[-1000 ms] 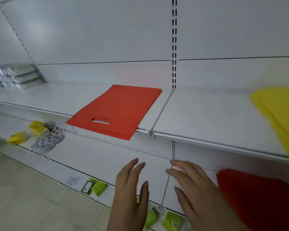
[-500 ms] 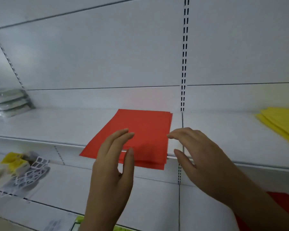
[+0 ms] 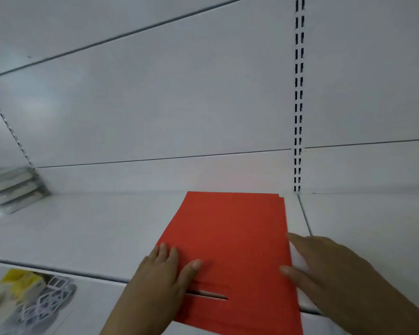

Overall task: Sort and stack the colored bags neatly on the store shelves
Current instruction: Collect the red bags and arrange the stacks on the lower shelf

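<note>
A stack of red bags point(image 3: 230, 240) lies flat on the white shelf point(image 3: 82, 228), a little right of the middle, and its near edge hangs over the front edge of the shelf. The far corners of the bags are not fully aligned, so some edges show behind each other at the far right corner. A handle slot point(image 3: 207, 294) is cut near the near edge of the top bag.

The left hand point(image 3: 162, 281) rests on the left side of the stack, its fingers straight along the left edge and its thumb lying on the red surface just above the slot. The right hand point(image 3: 324, 269) is at the right edge of the stack with fingers straight and relaxed; its fingertips touch that edge. Neither hand grips anything.

Far left on the same shelf is a pile of clear wrapped packs point(image 3: 12, 189). On the lower shelf at the near left lie yellow items point(image 3: 17, 284) and a white lattice piece point(image 3: 46, 303)
</note>
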The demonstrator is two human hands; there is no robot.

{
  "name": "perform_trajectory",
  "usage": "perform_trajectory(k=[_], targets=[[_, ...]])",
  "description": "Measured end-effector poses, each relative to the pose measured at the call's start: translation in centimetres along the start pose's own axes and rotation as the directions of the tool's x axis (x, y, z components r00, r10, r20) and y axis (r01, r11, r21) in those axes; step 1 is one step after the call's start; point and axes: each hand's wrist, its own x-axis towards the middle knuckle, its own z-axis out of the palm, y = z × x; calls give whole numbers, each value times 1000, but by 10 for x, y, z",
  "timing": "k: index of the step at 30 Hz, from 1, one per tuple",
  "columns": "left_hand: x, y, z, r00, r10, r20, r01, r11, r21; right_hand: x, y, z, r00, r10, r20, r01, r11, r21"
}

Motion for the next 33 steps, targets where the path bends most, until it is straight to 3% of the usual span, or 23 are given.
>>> perform_trajectory(k=[5,11,15,20,23,26,30,33], targets=[[-2,18,-12,986,81,144,-85,996,24,9,5,10,984,151,-98,-116,947,300],[3,25,-10,972,203,118,-205,979,7,22,7,17,931,316,-183,-114,727,677],[5,21,18,956,293,-27,-292,955,42,29,9,16,897,421,-134,-187,637,748],[10,8,-4,939,345,1,-342,931,-127,32,12,17,886,446,-129,-176,580,795],[11,-12,-14,977,208,-47,-214,954,-212,30,10,19,864,479,-158,-126,508,852],[17,-28,-14,980,170,-107,-194,939,-283,30,9,21,851,511,-124,-137,443,886],[17,-23,-13,968,205,-141,-247,866,-435,32,9,17,847,525,-87,-198,463,864],[17,-16,-12,970,197,-143,-242,728,-641,31,7,13,857,512,-58,-222,468,855]])
